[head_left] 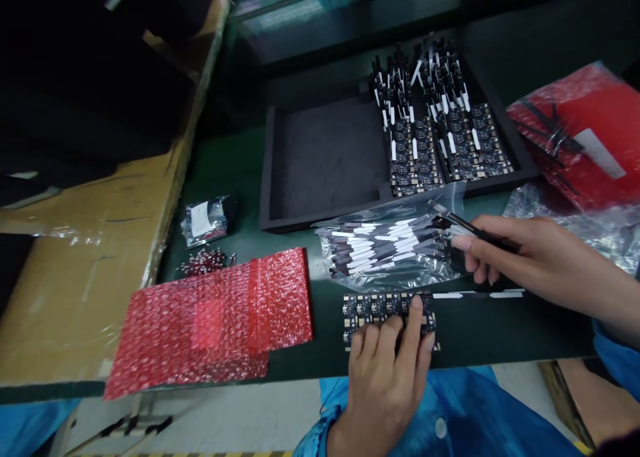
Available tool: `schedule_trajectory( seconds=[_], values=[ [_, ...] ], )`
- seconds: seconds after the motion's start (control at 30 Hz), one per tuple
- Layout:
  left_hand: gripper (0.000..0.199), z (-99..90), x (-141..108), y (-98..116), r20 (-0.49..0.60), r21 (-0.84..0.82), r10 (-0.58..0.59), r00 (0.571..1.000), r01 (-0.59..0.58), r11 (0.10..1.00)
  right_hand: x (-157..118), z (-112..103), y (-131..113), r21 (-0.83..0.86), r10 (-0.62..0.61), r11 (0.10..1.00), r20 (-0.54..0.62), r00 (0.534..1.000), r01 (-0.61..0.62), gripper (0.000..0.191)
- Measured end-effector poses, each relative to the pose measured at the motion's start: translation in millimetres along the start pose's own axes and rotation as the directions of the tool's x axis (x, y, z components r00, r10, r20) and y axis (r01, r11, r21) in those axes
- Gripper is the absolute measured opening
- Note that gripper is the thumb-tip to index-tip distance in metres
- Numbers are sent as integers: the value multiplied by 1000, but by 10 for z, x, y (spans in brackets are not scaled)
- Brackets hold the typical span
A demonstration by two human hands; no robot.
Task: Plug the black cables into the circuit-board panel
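On circuit boards (373, 306), left hand (386, 373) rests; right hand (533, 247) pinches a black item (467, 225).

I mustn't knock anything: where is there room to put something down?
Bare: the left part of the black tray, and green table between the red bubble wrap and circuit board. Crowded: the tray's right, with boards, and around the right hand and plastic bag.

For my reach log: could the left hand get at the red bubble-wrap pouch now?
Probably yes: though the left hand rests on the circuit boards, nothing visible blocks the red pouch.
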State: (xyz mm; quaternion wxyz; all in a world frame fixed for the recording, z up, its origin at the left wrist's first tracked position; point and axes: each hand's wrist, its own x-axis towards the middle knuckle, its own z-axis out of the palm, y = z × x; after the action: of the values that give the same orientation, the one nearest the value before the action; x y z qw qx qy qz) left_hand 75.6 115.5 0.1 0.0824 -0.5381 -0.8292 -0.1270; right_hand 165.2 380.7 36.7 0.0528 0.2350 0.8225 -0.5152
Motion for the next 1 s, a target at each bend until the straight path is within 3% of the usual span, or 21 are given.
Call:
schedule_trajectory(
  seconds=[0.13,0.27,0.7,1.0],
  values=[
    [53,35,33,-3,19,-10,-11,1000,12,1000,-48,-60,6,-58,5,998,-77,997,-9,44],
    [51,47,44,1,30,-49,-12,999,13,999,-76,-77,-22,-44,-5,999,-79,997,1,45],
    [52,69,50,-17,31,-76,12,999,-10,997,-40,-16,-96,84,26,996,102,994,-35,45],
    [48,68,72,-8,30,-87,-5,1000,8,996,-27,38,-86,321,77,936,223,972,-148,35]
  ],
)
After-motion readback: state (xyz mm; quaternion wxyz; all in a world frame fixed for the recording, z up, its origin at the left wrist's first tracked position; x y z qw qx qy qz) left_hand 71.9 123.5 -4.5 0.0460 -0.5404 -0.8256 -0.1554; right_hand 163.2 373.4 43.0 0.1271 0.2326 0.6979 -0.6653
